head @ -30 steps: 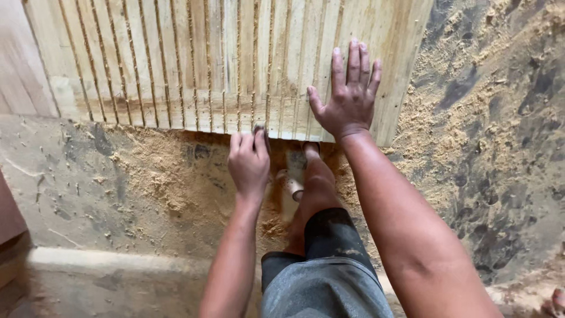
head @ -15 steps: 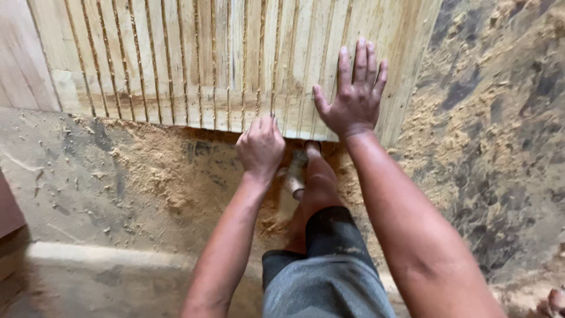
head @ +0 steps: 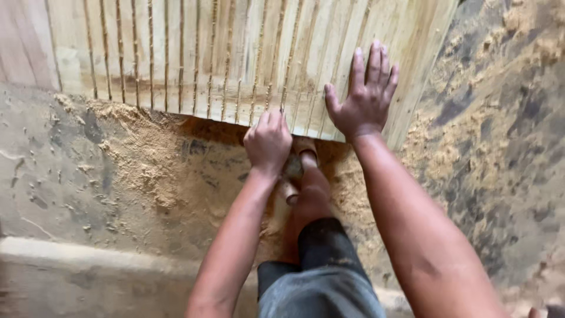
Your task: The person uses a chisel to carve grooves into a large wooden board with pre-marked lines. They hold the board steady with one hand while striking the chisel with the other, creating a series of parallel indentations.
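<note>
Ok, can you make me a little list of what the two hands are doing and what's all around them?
left hand: curled at the near edge of the slat panel, fingers bent over the edge
right hand: flat on the panel, fingers spread
slat panel: pale wooden strips side by side, narrow gaps between them
foot: bare, below the panel's edge, between the arms
sawdust: heaped on the ground by the panel's edge
ground: grey, rough, dusty
</note>
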